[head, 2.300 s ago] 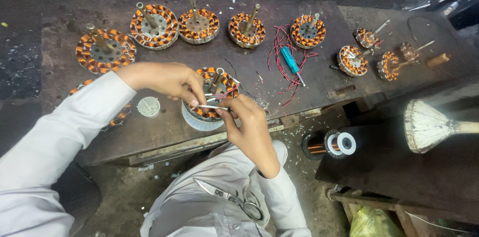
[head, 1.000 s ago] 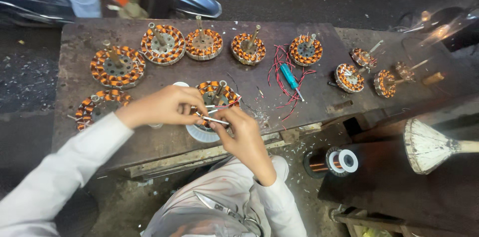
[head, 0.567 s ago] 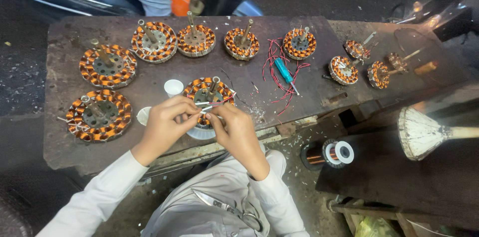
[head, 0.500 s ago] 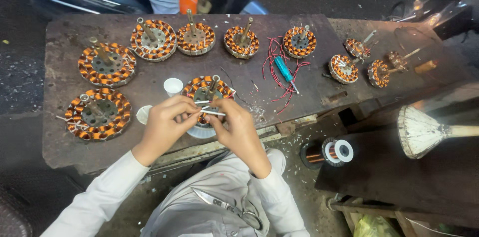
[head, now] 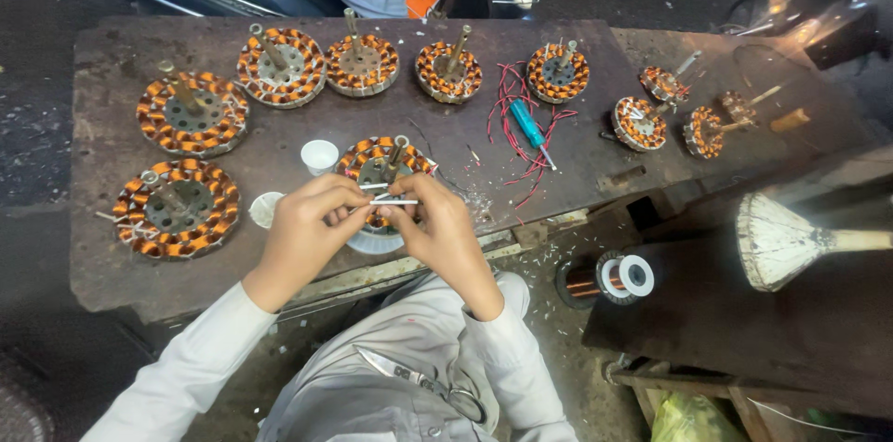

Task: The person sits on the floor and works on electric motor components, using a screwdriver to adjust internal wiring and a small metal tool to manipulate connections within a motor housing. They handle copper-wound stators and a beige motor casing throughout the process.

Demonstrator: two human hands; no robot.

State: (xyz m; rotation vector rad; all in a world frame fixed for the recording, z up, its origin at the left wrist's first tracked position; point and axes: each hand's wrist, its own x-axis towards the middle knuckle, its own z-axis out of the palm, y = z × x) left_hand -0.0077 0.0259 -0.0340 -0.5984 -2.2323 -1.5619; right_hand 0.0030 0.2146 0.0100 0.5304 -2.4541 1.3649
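Sleeve tube (head: 393, 202), thin, white, stiff-looking, likely light, easily dropped: pinched at ends by left hand (head: 307, 233) and right hand (head: 437, 228), above wound stator (head: 383, 163) on counter (head: 558, 172).

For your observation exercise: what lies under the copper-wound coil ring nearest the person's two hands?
Under the coil ring a white round base shows at its near edge, resting on the workbench. Both hands, left and right, cover the rest.
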